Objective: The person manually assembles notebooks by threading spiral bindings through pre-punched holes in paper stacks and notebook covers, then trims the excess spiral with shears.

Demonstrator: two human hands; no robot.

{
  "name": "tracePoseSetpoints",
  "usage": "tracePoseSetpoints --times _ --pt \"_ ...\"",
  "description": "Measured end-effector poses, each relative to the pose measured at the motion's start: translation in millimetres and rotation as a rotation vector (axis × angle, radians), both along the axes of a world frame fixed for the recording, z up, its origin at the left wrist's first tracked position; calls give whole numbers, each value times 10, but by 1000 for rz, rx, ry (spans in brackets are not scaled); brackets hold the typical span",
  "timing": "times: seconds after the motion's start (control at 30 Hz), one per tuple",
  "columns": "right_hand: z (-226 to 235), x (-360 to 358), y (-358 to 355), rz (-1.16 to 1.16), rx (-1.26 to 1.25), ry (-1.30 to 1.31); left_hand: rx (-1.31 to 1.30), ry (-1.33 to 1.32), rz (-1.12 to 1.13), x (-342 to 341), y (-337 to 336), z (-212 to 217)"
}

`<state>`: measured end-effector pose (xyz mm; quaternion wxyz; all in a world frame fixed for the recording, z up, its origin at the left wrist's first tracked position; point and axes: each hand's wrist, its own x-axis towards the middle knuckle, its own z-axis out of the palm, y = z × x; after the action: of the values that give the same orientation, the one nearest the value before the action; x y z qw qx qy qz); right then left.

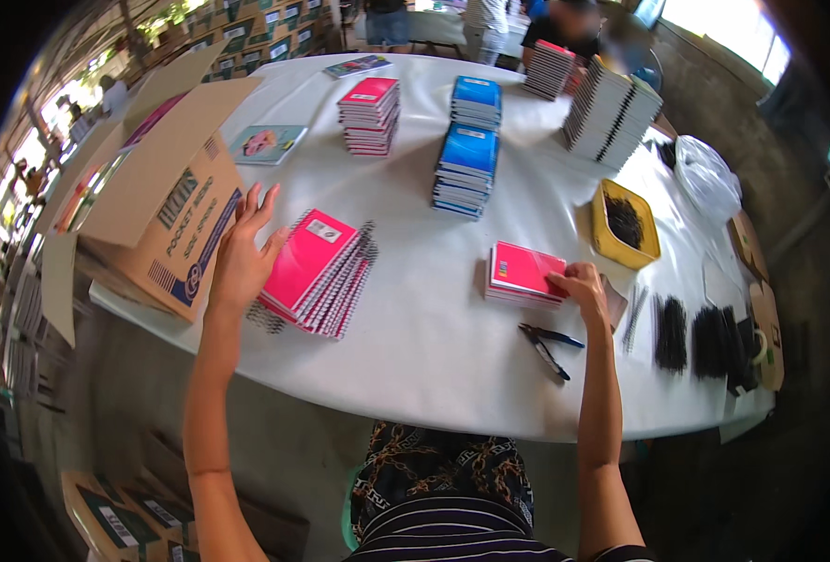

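Observation:
My left hand (244,253), fingers spread, is beside a fanned pile of pink spiral notebooks (310,267); whether it touches them I cannot tell. At the right, my right hand (582,288) pinches the right edge of the top pink notebook (526,268) on a short stack; part of its grip is hidden. Below that stack lies a pair of pliers (557,335) with dark handles, spread apart. A yellow tub (654,242) with dark wire pieces inside stands beyond my right hand.
An open cardboard box (167,229) stands at the left edge. Farther back are pink notebooks (370,114), blue notebooks (467,159) and tall white stacks (610,117). Black spiral coils (670,334) lie at right, near a plastic bag (707,178). People sit across the table.

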<state>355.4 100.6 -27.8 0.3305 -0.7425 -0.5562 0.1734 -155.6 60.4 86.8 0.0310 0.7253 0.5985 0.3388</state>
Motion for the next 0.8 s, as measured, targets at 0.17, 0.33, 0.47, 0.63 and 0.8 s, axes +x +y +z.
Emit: tracePoseSetpoints --times 0.17,0.33,0.47,0.63,0.8 --pt "254 11 -7 -52 -65 82 59 -259 -350 986 -347 -48" --pt "471 -341 -424 270 289 617 -245 -763 -452 1683 -373 -650" --pt "354 -930 -1066 406 228 929 -533 -1156 -554 1870 -476 -828" --pt "-48 -1279 -1335 402 79 813 -407 -1003 -542 1959 -680 -1240" --pt "48 -1231 -1379 425 27 670 -93 -493 -438 1983 -689 -910"
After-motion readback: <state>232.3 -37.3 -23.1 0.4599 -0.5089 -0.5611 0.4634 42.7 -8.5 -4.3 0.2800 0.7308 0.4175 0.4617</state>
